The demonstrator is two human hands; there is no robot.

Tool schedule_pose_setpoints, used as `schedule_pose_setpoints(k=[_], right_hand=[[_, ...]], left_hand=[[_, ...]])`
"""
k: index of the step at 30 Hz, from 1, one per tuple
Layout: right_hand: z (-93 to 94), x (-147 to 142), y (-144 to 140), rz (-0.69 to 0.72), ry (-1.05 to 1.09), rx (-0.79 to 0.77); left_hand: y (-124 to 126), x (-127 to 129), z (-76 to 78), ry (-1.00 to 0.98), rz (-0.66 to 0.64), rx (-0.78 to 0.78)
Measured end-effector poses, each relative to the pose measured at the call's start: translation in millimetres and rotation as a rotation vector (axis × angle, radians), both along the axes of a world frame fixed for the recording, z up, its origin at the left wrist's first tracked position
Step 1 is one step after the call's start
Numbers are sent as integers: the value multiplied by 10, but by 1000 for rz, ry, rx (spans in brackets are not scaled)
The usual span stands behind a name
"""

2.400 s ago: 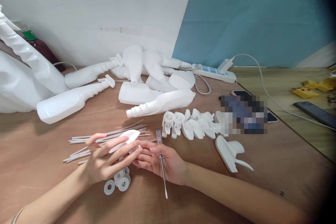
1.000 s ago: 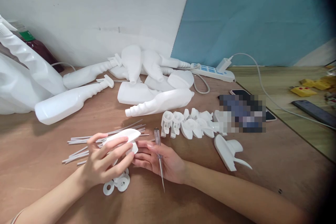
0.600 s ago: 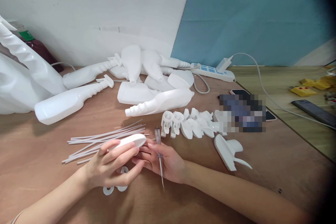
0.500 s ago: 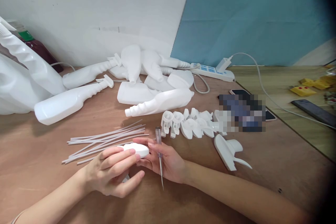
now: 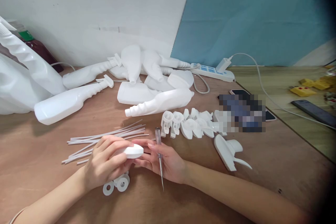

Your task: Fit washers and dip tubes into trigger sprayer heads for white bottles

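Low over the table (image 5: pixel 39 154), the left hand (image 5: pixel 105 162) grips a white spray-head shell (image 5: pixel 132 151), its tip touching the right hand (image 5: pixel 162 161), which clasps a screwdriver (image 5: pixel 159 157) against its palm.

I can read no text anywhere here. The green label (image 5: pixel 25 35) on the dark bottle at the far left is too small and blurred to make out, and the phone (image 5: pixel 243 112) on my table is pixelated over.
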State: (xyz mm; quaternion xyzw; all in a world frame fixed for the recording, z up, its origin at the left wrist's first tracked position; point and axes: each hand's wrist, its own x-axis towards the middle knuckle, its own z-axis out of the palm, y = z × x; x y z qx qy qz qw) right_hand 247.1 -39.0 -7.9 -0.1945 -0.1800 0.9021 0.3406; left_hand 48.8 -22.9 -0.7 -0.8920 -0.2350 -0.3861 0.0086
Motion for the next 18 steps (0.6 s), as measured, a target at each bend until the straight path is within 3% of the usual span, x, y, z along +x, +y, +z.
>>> schedule_pose_setpoints(k=[10,14,18], right_hand=[[-19,5,0,7,-1,16],[-29,10,3,13,7,6],[-10,16,2,7,-4,-11]], left_hand=[[32,-9,-46,-66,-84,-138],[19,-6,-74,-233,-33,-272],[-5,-38,-131,-273,146,-417]])
